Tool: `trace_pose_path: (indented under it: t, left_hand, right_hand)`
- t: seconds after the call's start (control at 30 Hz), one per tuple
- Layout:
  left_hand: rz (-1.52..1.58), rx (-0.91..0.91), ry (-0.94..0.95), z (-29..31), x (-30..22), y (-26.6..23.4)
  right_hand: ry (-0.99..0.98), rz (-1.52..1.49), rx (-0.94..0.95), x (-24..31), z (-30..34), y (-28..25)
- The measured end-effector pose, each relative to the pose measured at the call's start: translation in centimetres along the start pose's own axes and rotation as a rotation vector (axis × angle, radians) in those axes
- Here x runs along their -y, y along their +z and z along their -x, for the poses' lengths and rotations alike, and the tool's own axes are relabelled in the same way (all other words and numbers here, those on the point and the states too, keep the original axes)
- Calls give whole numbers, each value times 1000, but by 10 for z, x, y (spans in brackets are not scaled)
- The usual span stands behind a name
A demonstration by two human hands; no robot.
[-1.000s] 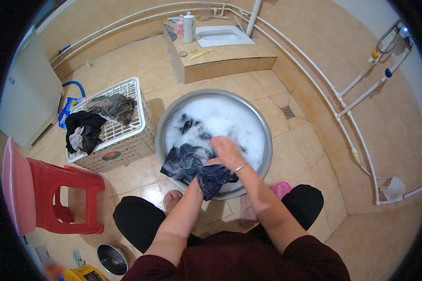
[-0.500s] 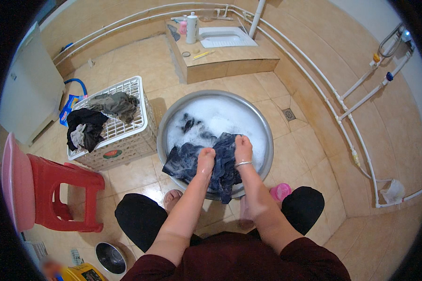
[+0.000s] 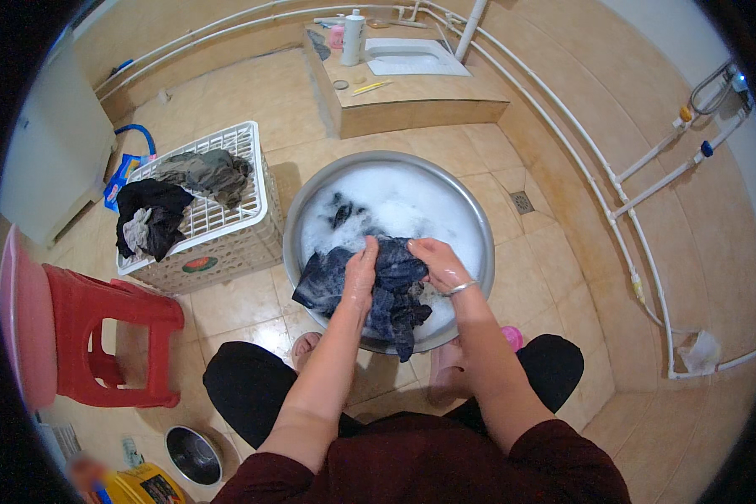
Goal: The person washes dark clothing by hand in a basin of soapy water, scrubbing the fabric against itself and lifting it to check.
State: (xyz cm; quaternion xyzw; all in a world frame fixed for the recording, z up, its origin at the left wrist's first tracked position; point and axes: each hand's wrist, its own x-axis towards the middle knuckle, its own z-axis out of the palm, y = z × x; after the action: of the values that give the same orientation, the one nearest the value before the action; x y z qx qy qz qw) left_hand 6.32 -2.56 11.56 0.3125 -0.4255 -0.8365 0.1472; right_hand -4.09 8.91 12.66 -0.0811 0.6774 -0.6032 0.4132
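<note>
A wet, dark blue garment (image 3: 328, 277) is bunched over the near side of a large round metal basin (image 3: 484, 220), part of it draping over the near rim. My left hand (image 3: 361, 270) grips the cloth near its middle. A little to the right, my right hand (image 3: 442, 262), with a silver bangle at the wrist, pinches another part of it between thumb and fingers. White suds (image 3: 412, 202) cover the water behind the garment. Some dark cloth (image 3: 342, 210) pokes up through the foam. Anything deeper is hidden.
Left of the basin, a white plastic crate (image 3: 214, 252) bears dark and grey-green clothes (image 3: 206, 175). A red stool (image 3: 113, 336) carries a pink basin (image 3: 27, 323). A small metal bowl (image 3: 194, 455) sits at lower left. A tiled step (image 3: 424, 118) rises behind; pipes (image 3: 554, 126) line the right wall.
My right hand has turned from a fist-like hold to a pinch and moved slightly right. The cloth between my hands is spread differently. The view has shifted slightly.
</note>
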Motion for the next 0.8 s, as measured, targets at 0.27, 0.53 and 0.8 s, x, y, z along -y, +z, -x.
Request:
trace_pose_path:
  t: [0.27, 0.53, 0.8]
  left_hand:
    - [155, -148, 38, -16, 19, 11]
    - [455, -140, -176, 9, 17, 33]
    - [262, 97, 78, 12, 8, 30]
  right_hand:
    - [-561, 357, -315, 15, 13, -2]
    - [-731, 625, -396, -2, 18, 62]
    - [-215, 293, -374, -21, -19, 10]
